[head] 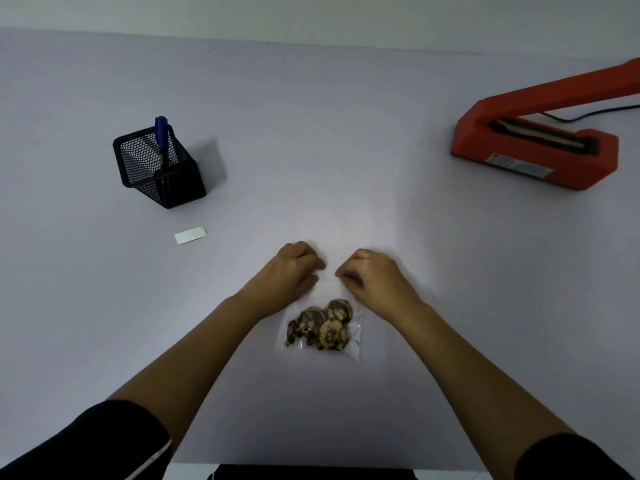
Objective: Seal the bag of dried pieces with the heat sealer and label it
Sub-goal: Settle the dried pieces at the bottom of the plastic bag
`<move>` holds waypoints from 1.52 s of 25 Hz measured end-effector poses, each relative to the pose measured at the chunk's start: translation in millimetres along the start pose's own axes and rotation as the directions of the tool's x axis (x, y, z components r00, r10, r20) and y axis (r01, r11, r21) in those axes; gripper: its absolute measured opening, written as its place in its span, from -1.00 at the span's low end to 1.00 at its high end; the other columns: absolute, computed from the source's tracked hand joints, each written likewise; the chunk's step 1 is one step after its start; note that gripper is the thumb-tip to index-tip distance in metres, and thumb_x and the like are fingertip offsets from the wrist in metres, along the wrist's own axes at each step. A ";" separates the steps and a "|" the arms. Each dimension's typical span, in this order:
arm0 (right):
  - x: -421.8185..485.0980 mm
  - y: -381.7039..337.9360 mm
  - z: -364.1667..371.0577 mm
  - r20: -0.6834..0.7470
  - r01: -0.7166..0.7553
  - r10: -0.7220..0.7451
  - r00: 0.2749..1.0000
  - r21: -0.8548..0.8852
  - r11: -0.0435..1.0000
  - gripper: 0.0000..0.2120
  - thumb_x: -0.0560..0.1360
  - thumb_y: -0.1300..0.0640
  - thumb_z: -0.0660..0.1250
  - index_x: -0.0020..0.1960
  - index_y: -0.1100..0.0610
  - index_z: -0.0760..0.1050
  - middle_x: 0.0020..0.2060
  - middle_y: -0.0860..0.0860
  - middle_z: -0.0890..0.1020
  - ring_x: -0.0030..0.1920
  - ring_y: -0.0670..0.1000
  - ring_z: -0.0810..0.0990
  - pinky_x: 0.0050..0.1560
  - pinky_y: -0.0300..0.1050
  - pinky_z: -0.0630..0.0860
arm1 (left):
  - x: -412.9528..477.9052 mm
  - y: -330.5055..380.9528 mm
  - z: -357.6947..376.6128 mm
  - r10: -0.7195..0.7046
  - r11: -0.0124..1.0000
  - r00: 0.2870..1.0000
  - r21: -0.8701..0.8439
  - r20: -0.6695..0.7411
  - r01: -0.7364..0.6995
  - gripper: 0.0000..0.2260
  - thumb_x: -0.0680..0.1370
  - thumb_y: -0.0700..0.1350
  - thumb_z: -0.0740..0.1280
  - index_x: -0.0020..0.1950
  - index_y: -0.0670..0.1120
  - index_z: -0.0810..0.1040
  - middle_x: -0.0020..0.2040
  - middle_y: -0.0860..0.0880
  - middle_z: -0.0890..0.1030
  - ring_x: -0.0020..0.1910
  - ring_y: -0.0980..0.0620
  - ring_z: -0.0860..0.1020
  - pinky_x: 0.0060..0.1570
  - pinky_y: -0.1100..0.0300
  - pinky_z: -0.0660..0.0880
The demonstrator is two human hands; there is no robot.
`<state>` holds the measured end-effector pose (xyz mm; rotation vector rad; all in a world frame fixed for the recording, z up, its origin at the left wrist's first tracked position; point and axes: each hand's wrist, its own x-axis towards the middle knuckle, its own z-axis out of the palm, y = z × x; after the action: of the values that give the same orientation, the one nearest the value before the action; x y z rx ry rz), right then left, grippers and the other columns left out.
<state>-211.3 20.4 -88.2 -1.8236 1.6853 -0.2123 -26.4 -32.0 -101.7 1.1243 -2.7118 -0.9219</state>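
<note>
A clear plastic bag [354, 336] lies flat on the table in front of me, with brown dried pieces [320, 324] gathered in its near half. My left hand [294, 268] and my right hand [372, 275] both sit on the bag's far, empty end, fingers curled and pinching the plastic near its mouth. The red heat sealer [533, 147] stands at the far right with its arm raised. A small white label [190, 234] lies on the table to the left. A blue pen [161, 136] stands in the black mesh holder [159, 168].
The sealer's black cable [588, 114] runs off to the right behind it. The pale table [311, 133] ends at a wall along the far side. The near table edge runs just above my dark sleeves.
</note>
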 end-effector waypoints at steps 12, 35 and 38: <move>21.7 -0.6 -15.0 0.020 -0.142 0.147 0.989 -0.155 0.978 -0.24 0.33 -0.01 0.49 0.41 0.11 0.20 0.33 0.05 0.30 0.34 0.08 0.27 0.29 -0.01 0.28 | 33.9 -0.8 -23.3 -0.080 0.991 0.975 0.118 0.208 0.056 -0.28 0.36 0.01 0.48 0.42 -0.11 0.24 0.37 -0.09 0.28 0.27 -0.07 0.25 0.26 0.10 0.29; 34.9 11.1 -22.8 0.004 -0.071 0.071 0.997 -0.050 0.996 -0.47 0.43 0.06 0.32 0.34 0.14 0.27 0.27 0.06 0.31 0.28 0.09 0.31 0.26 -0.02 0.35 | 71.5 -20.4 -29.7 -0.092 0.985 0.979 0.162 0.180 0.063 -0.41 0.42 -0.02 0.43 0.39 -0.10 0.30 0.37 -0.10 0.29 0.32 -0.14 0.25 0.30 0.02 0.29; 47.3 15.1 -26.0 -0.014 -0.102 0.101 0.995 -0.158 0.982 -0.43 0.43 0.09 0.35 0.37 0.09 0.23 0.32 0.05 0.28 0.32 0.11 0.27 0.29 0.03 0.29 | 86.4 -18.9 -41.0 -0.139 0.970 0.960 0.231 0.242 0.082 -0.21 0.33 0.06 0.50 0.44 -0.07 0.19 0.41 -0.09 0.21 0.34 -0.14 0.19 0.30 -0.02 0.28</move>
<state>-229.7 -32.6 -90.2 -1.8457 1.8396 -0.0409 -66.5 -120.4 -92.5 1.2904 -3.0510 -0.8533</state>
